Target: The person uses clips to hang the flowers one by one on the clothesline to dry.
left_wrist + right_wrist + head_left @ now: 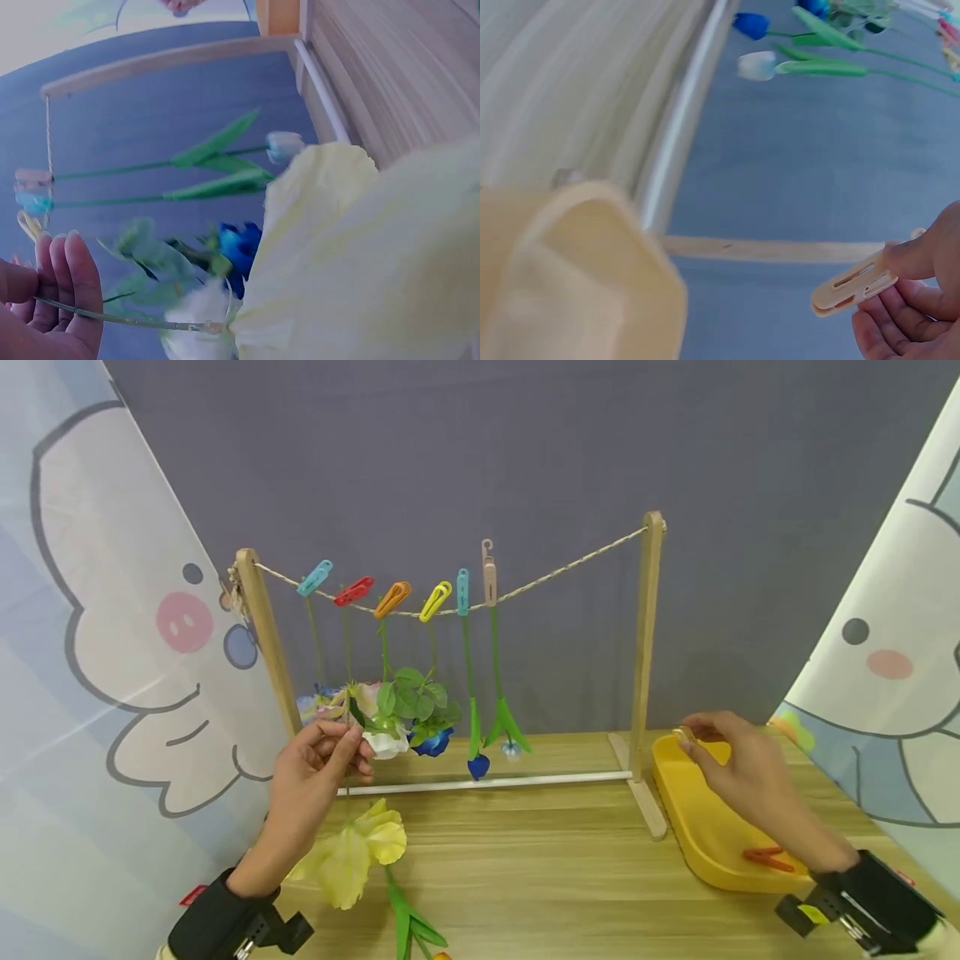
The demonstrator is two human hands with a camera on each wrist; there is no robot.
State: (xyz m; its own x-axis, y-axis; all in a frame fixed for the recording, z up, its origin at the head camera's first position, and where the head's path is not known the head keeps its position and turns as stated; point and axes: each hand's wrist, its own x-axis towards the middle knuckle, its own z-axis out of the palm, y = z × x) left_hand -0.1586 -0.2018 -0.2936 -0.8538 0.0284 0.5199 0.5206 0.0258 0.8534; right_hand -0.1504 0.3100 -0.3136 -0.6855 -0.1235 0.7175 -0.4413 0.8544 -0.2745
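Note:
My left hand (311,785) pinches the thin stem of a yellow artificial flower (348,860), whose bloom hangs head down below the fingers. In the left wrist view the stem (142,321) runs between thumb and fingers. Over by the yellow tray, my right hand (742,772) holds a pale beige clothespin (851,287) between thumb and fingers. A rope (562,570) spans a wooden frame (647,643). Several coloured clothespins, among them a red one (354,591) and a yellow one (435,602), hold flowers upside down on it, including a blue tulip (478,767).
The yellow tray (693,835) stands at the right, with an orange clothespin (767,858) in it. A green-leaved flower (405,917) lies on the wooden table (555,885) at the front. A white bar (555,781) joins the frame's feet.

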